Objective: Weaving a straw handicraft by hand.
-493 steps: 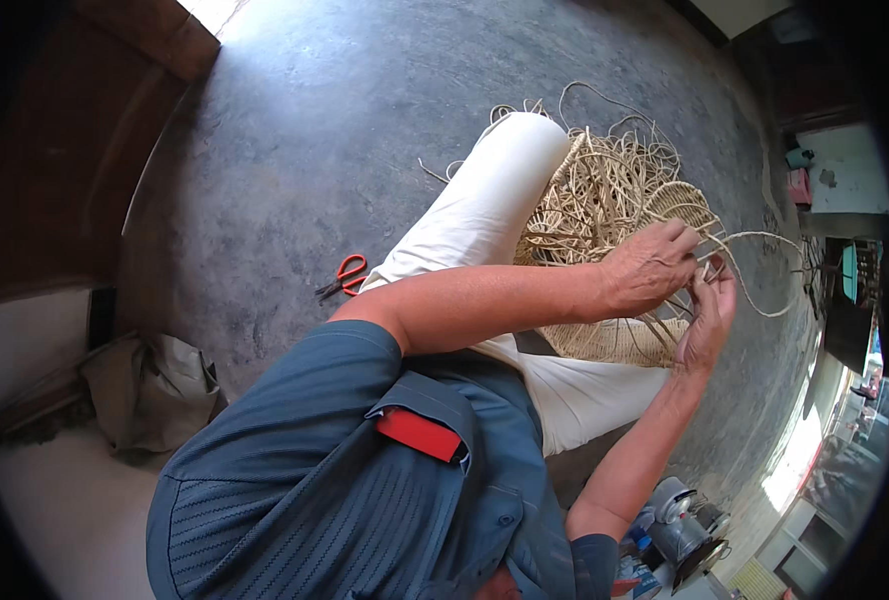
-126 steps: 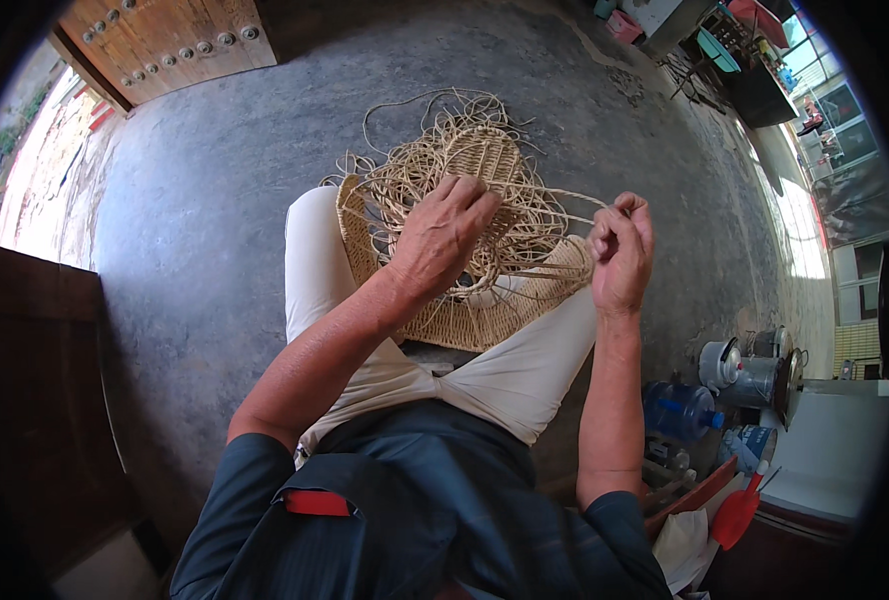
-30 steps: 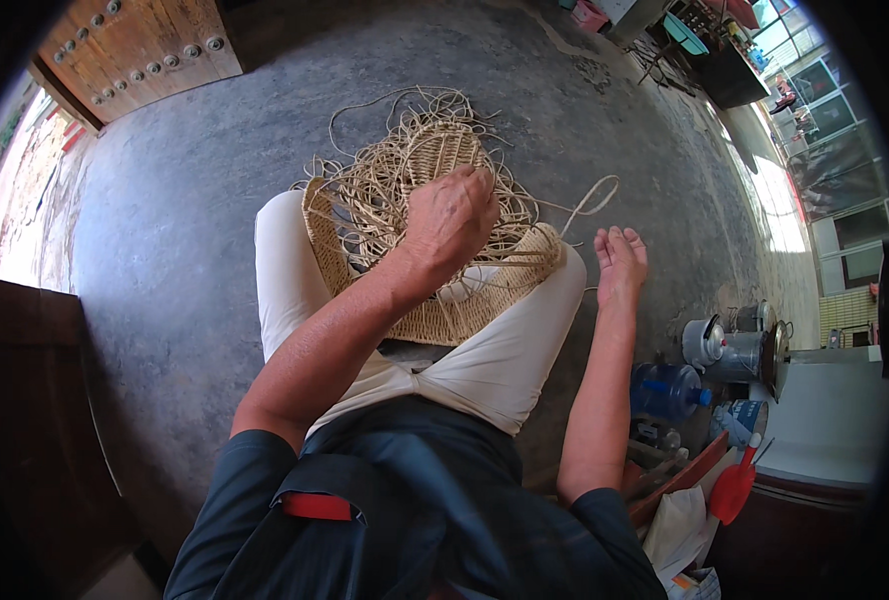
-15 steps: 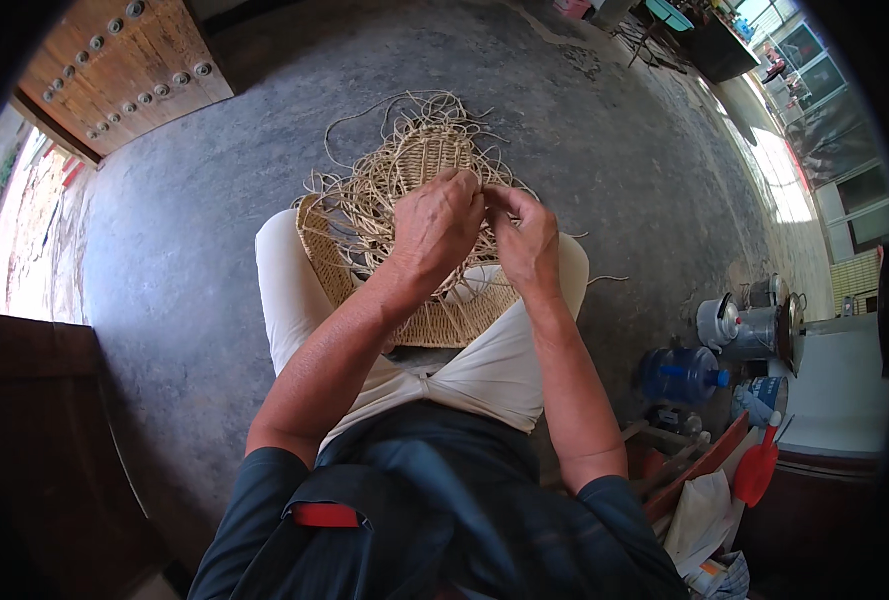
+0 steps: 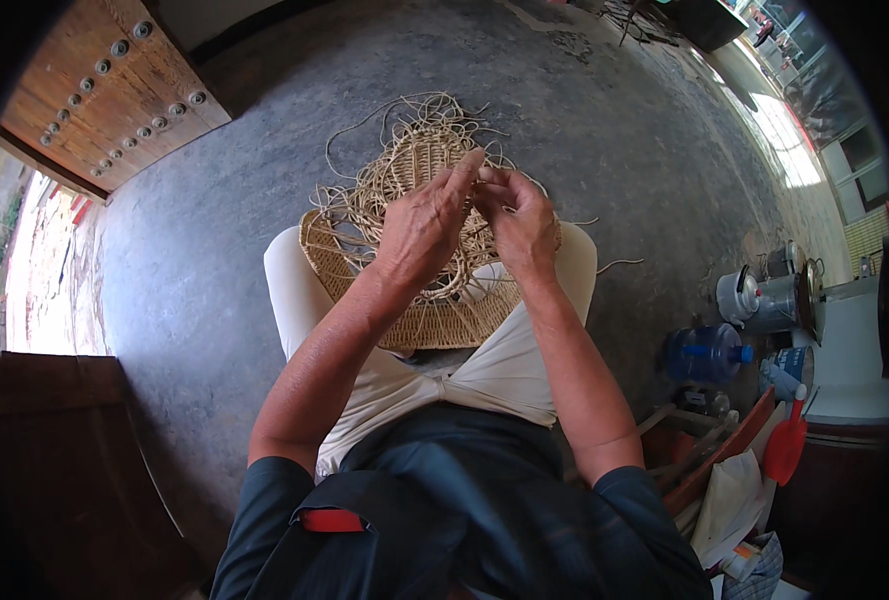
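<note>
A tan woven straw piece [image 5: 462, 322] lies between my knees, its curved band nearest me. Farther off rises a tightly woven part [image 5: 415, 160], ringed by a tangle of loose straw cords [image 5: 370, 195]. Above this tangle my left hand [image 5: 425, 225] is held with its fingers stretched out and close together, pointing up and right; its thumb is hidden. My right hand [image 5: 521, 222] almost meets its fingertips. The right fingers are curled toward the thumb in a pinch, and what lies between them cannot be made out.
Around me is a grey concrete floor [image 5: 215, 240]. A studded wooden door [image 5: 115, 100] stands at the far left, a dark wooden panel [image 5: 45, 440] at the near left. To my right are a kettle [image 5: 740, 297], a blue water jug [image 5: 705, 354] and a red dustpan [image 5: 785, 450].
The left fingers have straightened out of a closed grip and slid along the right fingertips. Both hands stay over the tangle. The view has shifted slightly.
</note>
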